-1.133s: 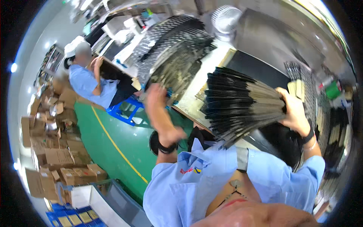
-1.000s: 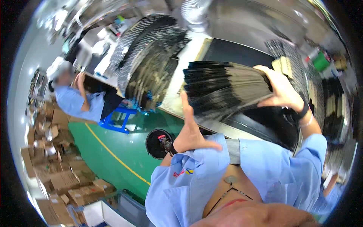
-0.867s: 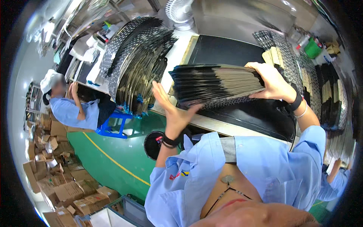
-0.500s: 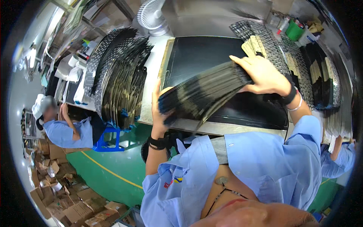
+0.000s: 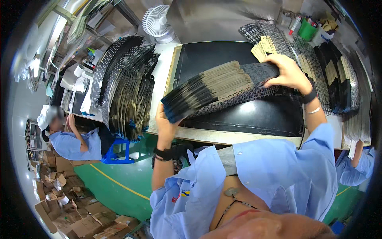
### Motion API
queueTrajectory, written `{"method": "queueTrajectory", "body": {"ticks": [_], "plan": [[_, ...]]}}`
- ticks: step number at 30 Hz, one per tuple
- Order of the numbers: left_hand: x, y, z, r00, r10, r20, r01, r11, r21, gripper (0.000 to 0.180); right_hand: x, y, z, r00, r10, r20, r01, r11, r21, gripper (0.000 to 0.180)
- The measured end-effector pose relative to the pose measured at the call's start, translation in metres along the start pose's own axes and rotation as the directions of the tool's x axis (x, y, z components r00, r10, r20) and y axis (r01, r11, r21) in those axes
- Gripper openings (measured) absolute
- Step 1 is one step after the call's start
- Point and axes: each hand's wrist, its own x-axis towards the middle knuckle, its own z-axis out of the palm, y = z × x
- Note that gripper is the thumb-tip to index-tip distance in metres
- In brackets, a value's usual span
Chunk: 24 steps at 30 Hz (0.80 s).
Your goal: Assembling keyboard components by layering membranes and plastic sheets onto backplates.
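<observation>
A thick bundle of long, thin black-and-beige strips [image 5: 215,87] spans the space between my two hands, fanned in steps above a black work mat [image 5: 262,117]. My left hand [image 5: 166,121] grips the blue-tipped left end from beneath, its fingers partly hidden by the bundle. At the right end, my right hand [image 5: 289,73] has its thumb and fingers closed around the dark part of the strips. Beyond that hand, a stack of patterned strips with cream ends [image 5: 264,47] lies at the mat's far right.
Left of the mat stands a large pile of dotted black strips [image 5: 127,87], near a white fan [image 5: 157,22]. More strip stacks [image 5: 336,79] and a green container [image 5: 307,30] sit to the right. A co-worker [image 5: 75,137] sits at the left; cardboard boxes [image 5: 85,219] cover floor behind.
The bundle was blurred and more tightly gathered; now it is fanned into steps, showing its patterned underside. My right hand has moved slightly right, and my left hand lower around the blue end.
</observation>
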Motion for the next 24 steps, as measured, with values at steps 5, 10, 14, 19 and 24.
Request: {"method": "queueTrajectory", "body": {"ticks": [5,10,14,19,24], "plan": [[0.011,-0.027,-0.024,0.66,0.439,0.61,-0.708,0.093,0.7,0.077,-0.026,0.005,0.061,0.868,0.326,-0.375,0.078,0.655,0.752,0.085],[0.004,0.021,0.028,0.955,0.26,0.142,-0.296,0.866,0.404,0.114,-0.022,0.015,0.061,0.861,0.276,-0.428,0.043,0.798,0.601,0.09],[0.003,-0.007,0.021,0.889,0.456,0.051,-0.441,0.819,0.367,0.11,-0.028,0.001,0.068,0.905,0.325,-0.274,0.051,0.557,0.829,0.098],[-0.023,-0.011,-0.008,0.994,0.108,0.035,-0.108,0.806,0.582,0.052,-0.04,-0.006,0.067,0.941,0.289,-0.177,-0.012,0.551,0.835,0.089],[-0.017,-0.019,-0.018,0.921,0.333,0.2,-0.384,0.699,0.603,0.105,-0.045,0.008,0.061,0.934,0.304,-0.186,0.006,0.509,0.861,0.093]]}}
